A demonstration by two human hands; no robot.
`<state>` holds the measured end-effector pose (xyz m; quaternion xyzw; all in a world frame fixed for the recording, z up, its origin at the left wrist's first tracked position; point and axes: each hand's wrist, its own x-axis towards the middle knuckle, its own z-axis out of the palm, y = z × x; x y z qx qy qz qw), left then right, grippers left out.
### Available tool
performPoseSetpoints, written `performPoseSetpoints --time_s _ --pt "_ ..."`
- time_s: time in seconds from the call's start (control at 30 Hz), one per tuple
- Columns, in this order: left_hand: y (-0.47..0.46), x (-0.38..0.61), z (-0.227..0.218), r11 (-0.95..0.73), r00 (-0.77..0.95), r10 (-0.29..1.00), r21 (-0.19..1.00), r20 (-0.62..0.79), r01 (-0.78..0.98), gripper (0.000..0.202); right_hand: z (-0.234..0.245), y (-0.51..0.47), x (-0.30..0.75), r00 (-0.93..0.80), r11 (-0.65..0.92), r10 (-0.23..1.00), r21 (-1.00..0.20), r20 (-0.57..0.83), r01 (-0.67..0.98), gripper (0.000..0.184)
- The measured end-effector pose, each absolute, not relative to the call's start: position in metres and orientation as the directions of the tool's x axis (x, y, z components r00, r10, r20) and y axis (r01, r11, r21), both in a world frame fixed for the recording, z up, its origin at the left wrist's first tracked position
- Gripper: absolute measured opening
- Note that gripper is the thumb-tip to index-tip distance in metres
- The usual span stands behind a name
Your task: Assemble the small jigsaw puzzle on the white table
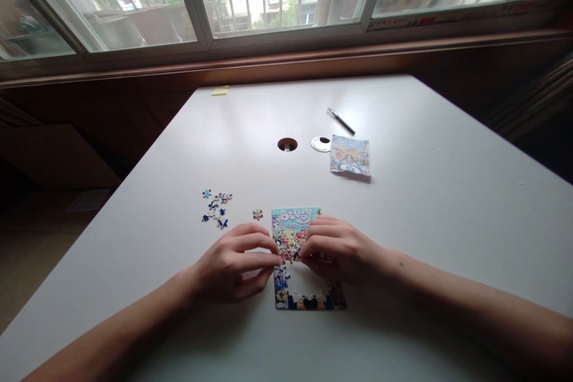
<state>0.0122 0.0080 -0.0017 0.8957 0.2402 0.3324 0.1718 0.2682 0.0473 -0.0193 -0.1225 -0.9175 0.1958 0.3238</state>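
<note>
A small, colourful jigsaw puzzle [295, 224] lies on the white table [447, 191] just in front of me, with a bare gap in its lower middle. My left hand [235, 262] rests at the puzzle's left edge, fingers curled and pinched at the picture. At the right edge, my right hand [340, 250] has its fingers curled and pressed on the puzzle too. Fingertips of both hands almost meet over the middle. Whether either pinch holds a piece is hidden. Several loose pieces [216, 208] lie to the left, and a single piece [257, 214] sits nearer the puzzle.
A printed picture packet [351, 155] lies farther back, beside a white round cap [321, 143] and a cable hole [287, 144]. A dark pen [341, 121] lies behind them. A yellow note [219, 91] sits at the far edge, under the window.
</note>
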Motion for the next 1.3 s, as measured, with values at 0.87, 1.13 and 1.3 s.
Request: performPoseSetpoints --time_s 0.87,1.13,1.3 --pt "0.0059 0.0116 0.0006 -0.857 0.8 0.483 0.381 0.357 0.348 0.022 -0.0229 0.0456 0.2669 -0.819 0.832 0.398 -0.539 0.413 0.132 0.012" --pt "0.0054 0.0112 0.0016 -0.856 0.802 0.485 0.379 0.349 0.352 0.027 -0.0222 0.0448 0.2653 -0.819 0.825 0.401 -0.551 0.41 0.128 0.012" --pt "0.0057 0.0114 0.0015 -0.865 0.803 0.477 0.351 0.357 0.358 0.037 -0.0221 0.0451 0.2655 -0.819 0.827 0.406 -0.545 0.406 0.139 0.013"
